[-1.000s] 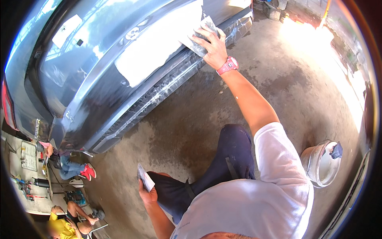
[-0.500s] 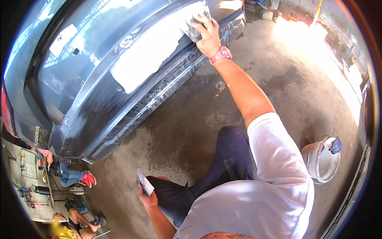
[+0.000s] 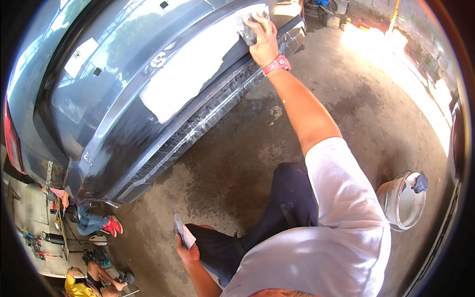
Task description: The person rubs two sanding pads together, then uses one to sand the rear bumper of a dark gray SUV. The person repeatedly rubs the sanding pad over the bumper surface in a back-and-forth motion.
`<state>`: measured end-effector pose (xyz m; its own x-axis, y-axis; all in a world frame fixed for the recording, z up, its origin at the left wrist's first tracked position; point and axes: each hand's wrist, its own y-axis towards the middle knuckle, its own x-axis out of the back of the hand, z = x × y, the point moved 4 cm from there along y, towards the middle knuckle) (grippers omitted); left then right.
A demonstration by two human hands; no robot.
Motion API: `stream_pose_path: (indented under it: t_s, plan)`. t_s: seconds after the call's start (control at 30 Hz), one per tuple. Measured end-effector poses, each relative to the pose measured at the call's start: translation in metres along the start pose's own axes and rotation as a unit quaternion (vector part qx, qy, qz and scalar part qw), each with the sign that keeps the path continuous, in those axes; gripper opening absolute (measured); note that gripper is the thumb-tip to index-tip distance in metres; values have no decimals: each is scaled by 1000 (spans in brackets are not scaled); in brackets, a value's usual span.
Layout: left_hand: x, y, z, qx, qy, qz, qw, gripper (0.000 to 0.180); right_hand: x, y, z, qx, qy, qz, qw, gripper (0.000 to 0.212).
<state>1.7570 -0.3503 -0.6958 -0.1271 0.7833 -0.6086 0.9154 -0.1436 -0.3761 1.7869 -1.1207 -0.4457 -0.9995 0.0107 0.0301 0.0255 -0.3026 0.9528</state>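
My right hand (image 3: 263, 38), with a red watch on its wrist, presses a grey sanding sheet (image 3: 247, 32) against the upper right end of a white filler patch (image 3: 193, 64). The patch runs along the dark grey rear panel of a car (image 3: 116, 79). Its fingers lie bent over the sheet, covering part of it. Low down beside my knee, my left hand (image 3: 188, 252) grips a flat, thin grey-and-white piece (image 3: 184, 234); its exact kind does not show. That hand is well away from the car.
Below the patch runs the scuffed bumper edge (image 3: 198, 123). A whitish bucket (image 3: 403, 200) with a dark cloth on its rim stands at right. At lower left, one person in red shoes (image 3: 114, 225) and another in yellow (image 3: 79, 286) sit near a cluttered bench (image 3: 37, 218). The concrete floor (image 3: 237, 148) has damp patches.
My right hand has shifted slightly right and down with the sheet at the patch's upper end. The whole view has tilted slightly; my left hand still holds the flat piece.
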Motion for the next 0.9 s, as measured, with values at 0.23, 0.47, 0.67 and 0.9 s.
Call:
stream_pose_path:
  t_s: [0.23, 0.47, 0.67, 0.9]
  plan:
    - [-72, 25, 18, -19, 38, 10, 999, 46, 46, -37, 17, 2, -49, 182, 982, 75]
    - [-229, 2, 66, -81, 176, 74, 978, 76, 142, -151, 190, -266, 348, 300, 848, 54]
    - [-277, 1, 87, -81, 133, 65, 986, 43, 174, -223, 297, 55, 295, 462, 835, 74]
    - [-282, -13, 83, 35, 131, 230, 964, 36, 167, -270, 229, -197, 242, 548, 776, 61]
